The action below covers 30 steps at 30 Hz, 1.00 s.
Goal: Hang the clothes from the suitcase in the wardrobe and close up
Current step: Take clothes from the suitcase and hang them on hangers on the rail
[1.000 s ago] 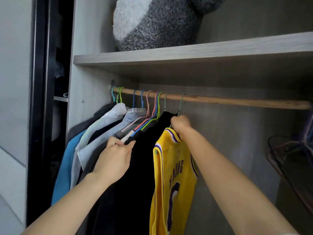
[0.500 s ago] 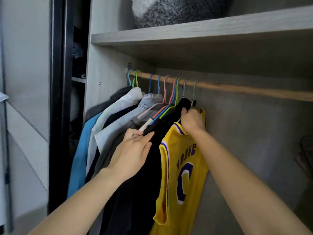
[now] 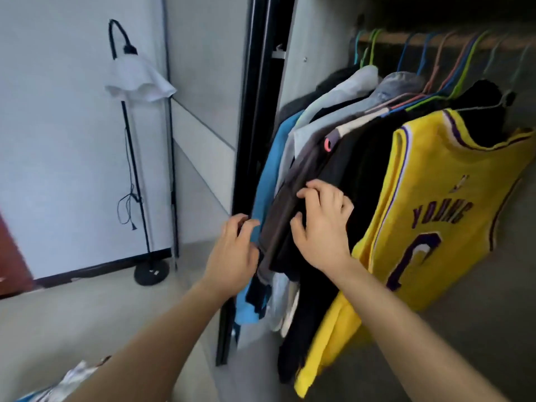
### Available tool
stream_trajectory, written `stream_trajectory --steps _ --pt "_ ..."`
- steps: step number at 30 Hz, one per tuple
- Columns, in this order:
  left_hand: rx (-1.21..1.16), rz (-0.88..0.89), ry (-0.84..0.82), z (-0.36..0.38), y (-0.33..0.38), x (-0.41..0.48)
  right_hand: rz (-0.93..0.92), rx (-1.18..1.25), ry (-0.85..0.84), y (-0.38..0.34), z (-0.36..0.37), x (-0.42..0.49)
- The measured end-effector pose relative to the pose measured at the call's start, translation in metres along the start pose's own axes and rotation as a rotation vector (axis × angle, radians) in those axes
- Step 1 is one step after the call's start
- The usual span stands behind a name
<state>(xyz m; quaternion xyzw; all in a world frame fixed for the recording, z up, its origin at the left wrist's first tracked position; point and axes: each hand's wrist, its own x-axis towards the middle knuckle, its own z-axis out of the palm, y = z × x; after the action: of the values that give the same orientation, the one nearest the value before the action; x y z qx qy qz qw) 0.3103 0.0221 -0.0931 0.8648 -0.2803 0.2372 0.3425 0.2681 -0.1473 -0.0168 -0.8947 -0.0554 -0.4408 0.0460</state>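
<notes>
Both hands have dropped from the hanger hooks to mid-garment height since 1 second ago, and the camera has swung left and down, so the shelf above the rail is out of frame and a floor lamp (image 3: 136, 158) now shows.

Head view, the only 1: the clothes (image 3: 327, 158) hang bunched at the left end of the rail (image 3: 435, 39), with the yellow jersey (image 3: 452, 204) last on the right, its hanger on the rail. The right hand (image 3: 322, 227) lies flat against the dark garments just left of the jersey, fingers curled over a fold; whether it pinches the cloth or only presses it, I cannot tell. The left hand (image 3: 235, 250) is loosely open, fingertips at the blue garment (image 3: 269, 181) beside the black door frame (image 3: 255, 111), gripping nothing that I can see.

What the next move likely turns on: the garments hang with their long axis vertical, directly ahead of both hands, and their left edge sits close against the frame. The left hand is nearer that edge, so it looks best placed to tuck the cloth inward before closing. No suitcase is in view; something pale shows at the bottom left corner, unclear.
</notes>
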Motion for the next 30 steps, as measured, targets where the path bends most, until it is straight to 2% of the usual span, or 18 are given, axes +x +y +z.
stream_trajectory --steps 7,13,18,24,30 --pt "0.172 -0.46 -0.23 -0.086 -0.121 -0.173 0.05 0.132 -0.596 -0.158 0.075 -0.115" --pt "0.361 -0.737 -0.437 -0.178 -0.208 -0.329 0.131 0.122 -1.055 -0.29 0.103 -0.209" --pt "0.432 -0.909 -0.496 -0.214 -0.257 -0.411 0.147 0.123 -1.294 -0.357 0.132 -0.268" --pt "0.338 -0.93 -0.55 -0.165 -0.296 -0.477 0.146 0.139 -1.382 -0.395 0.194 -0.344" --pt "0.273 -0.977 -0.53 -0.042 -0.389 -0.598 0.152 0.245 -1.51 -0.424 0.318 -0.503"
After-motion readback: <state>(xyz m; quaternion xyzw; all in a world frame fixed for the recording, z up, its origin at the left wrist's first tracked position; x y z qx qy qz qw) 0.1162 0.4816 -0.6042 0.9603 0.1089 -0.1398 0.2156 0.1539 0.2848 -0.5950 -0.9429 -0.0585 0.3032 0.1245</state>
